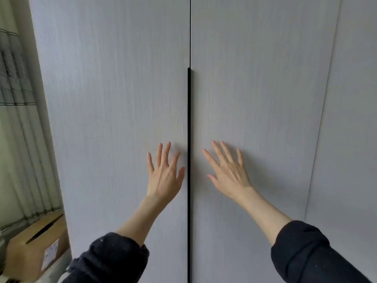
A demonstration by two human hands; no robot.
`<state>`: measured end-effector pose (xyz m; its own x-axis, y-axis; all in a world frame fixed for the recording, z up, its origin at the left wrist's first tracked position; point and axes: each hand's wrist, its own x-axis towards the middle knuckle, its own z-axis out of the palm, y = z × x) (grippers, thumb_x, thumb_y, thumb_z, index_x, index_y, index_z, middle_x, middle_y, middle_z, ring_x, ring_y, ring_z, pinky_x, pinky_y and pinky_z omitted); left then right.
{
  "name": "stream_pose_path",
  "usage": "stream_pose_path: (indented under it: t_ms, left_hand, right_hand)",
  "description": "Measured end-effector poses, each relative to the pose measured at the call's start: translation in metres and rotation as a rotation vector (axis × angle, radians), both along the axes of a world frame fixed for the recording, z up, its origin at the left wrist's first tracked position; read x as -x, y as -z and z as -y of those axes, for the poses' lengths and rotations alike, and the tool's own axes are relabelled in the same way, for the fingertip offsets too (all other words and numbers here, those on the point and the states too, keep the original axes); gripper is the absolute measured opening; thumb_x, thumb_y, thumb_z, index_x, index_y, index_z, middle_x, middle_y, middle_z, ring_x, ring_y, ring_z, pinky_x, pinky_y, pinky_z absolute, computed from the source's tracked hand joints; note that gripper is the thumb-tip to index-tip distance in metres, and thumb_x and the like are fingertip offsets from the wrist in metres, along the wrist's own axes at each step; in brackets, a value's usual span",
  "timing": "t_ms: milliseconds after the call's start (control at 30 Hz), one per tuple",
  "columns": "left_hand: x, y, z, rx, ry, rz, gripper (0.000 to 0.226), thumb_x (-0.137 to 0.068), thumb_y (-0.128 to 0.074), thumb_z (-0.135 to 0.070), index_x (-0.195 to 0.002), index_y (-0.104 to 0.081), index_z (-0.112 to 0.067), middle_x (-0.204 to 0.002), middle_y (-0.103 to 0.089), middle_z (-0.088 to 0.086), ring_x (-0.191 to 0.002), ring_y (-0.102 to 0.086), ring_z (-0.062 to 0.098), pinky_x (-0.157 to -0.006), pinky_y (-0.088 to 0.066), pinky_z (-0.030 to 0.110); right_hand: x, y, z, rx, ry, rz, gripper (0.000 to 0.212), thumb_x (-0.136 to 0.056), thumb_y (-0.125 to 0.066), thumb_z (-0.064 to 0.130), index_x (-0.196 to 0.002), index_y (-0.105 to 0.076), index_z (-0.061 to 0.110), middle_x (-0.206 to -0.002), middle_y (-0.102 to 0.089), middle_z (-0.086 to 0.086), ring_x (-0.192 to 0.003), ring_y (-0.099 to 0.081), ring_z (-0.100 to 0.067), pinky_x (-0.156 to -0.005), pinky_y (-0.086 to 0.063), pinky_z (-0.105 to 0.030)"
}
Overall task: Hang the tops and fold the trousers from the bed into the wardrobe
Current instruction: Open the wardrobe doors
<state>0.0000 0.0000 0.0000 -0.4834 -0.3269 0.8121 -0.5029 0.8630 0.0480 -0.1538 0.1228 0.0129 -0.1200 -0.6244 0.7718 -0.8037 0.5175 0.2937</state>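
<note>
Since the wardrobe point(114, 99) fills the view with both doors closed, its inside is hidden, and neither bed nor clothes show. Each hand lies flat with fingers spread: the left hand point(164, 176) on the left door, the right hand point(228, 172) on the right door, either side of the dark handle strip point(189, 160). Left of the wardrobe hang curtains point(18, 119) above a cardboard box point(34, 248), partly cut off.

Left hand point(164, 176) and right hand point(229, 172) raised; fingers straight, spread.
</note>
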Motion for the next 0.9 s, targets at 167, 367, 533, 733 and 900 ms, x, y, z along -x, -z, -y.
stream_pose_path:
  t_ms: [167, 367, 533, 733, 900]
  left_hand:
    - [0.029, 0.020, -0.004, -0.206, 0.029, -0.069, 0.038, -0.092, -0.054, -0.032, -0.125, -0.049, -0.012, -0.155, -0.010, 0.015, -0.144, 0.003, 0.034, -0.113, -0.001, 0.056]
    - [0.049, 0.023, -0.004, -0.240, -0.005, -0.126, 0.022, -0.087, -0.060, -0.012, -0.106, -0.053, -0.004, -0.152, -0.010, 0.024, -0.142, 0.004, 0.043, -0.108, -0.007, 0.066]
    - [0.052, 0.018, -0.011, -0.299, -0.019, -0.167, 0.018, -0.086, -0.056, -0.009, -0.103, -0.052, -0.005, -0.152, -0.004, 0.020, -0.142, 0.011, 0.037, -0.109, -0.003, 0.061]
    - [0.014, 0.020, -0.037, -0.295, 0.108, -0.217, 0.019, -0.082, -0.061, -0.007, -0.100, -0.053, -0.006, -0.150, -0.010, 0.018, -0.142, 0.004, 0.035, -0.111, -0.014, 0.055]
    - [-0.045, 0.020, -0.069, -0.332, 0.217, -0.230, 0.025, -0.083, -0.063, -0.008, -0.106, -0.055, -0.009, -0.151, -0.010, 0.010, -0.143, -0.005, 0.030, -0.110, -0.026, 0.042]
  right_hand:
    - [0.014, 0.034, 0.003, -0.040, 0.013, -0.007, 0.098, -0.047, -0.089, 0.039, -0.135, -0.050, 0.023, -0.148, -0.038, -0.012, -0.136, -0.034, -0.032, -0.093, -0.037, -0.066]
    - [0.022, 0.043, 0.012, -0.052, 0.007, 0.032, 0.113, -0.044, -0.090, 0.036, -0.143, -0.038, 0.024, -0.154, -0.021, -0.008, -0.141, -0.022, -0.033, -0.102, -0.021, -0.068]
    - [0.022, 0.040, 0.009, -0.079, -0.027, 0.091, 0.112, -0.042, -0.091, 0.035, -0.141, -0.042, 0.023, -0.153, -0.025, -0.009, -0.140, -0.023, -0.032, -0.101, -0.021, -0.068]
    - [-0.001, 0.037, -0.004, -0.193, -0.180, 0.399, 0.075, -0.087, -0.062, 0.028, -0.149, -0.021, 0.025, -0.159, 0.003, -0.004, -0.146, 0.005, -0.027, -0.113, -0.009, -0.055]
    - [-0.074, 0.038, -0.029, 0.061, -0.732, 1.271, 0.042, -0.100, -0.040, 0.008, -0.142, -0.039, 0.013, -0.134, -0.052, -0.002, -0.123, -0.047, -0.009, -0.092, -0.032, 0.001]
